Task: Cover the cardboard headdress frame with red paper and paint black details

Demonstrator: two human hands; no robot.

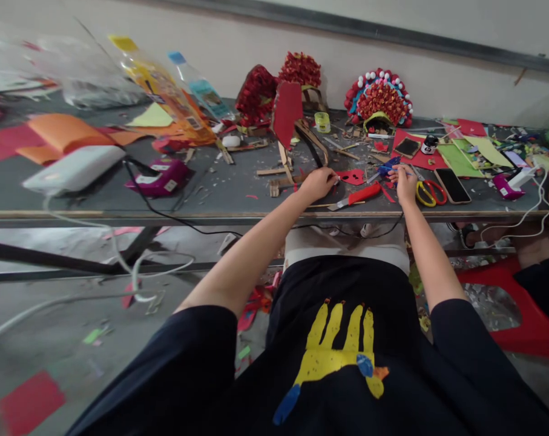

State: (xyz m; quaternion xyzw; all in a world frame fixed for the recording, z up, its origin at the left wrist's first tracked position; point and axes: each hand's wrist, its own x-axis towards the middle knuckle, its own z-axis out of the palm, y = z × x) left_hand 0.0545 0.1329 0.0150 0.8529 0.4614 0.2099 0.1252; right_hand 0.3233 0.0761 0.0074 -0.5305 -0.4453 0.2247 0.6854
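Observation:
My left hand [320, 183] rests on the table with its fingers pinched at the left end of a small red paper piece [352, 176] marked with black spots. My right hand [405, 183] is closed around a thin blue pen-like stick [392, 170]; whether it is a pen or a brush I cannot tell. Just behind it lies a dark blue object [389, 165], partly hidden. A utility knife with a red handle [364, 194] lies between my hands near the table edge. Yellow-and-red scissors [432, 193] and a phone [453, 185] are right of my right hand.
Behind are a beaded red headpiece [379, 100], a small dark bottle [429, 144] and a yellow-labelled jar [322, 122]. Cardboard strips and scraps litter the table [229, 200]. Bottles [165, 91] lean left. A black cable [174, 224] hangs along the front edge. A person sits at right.

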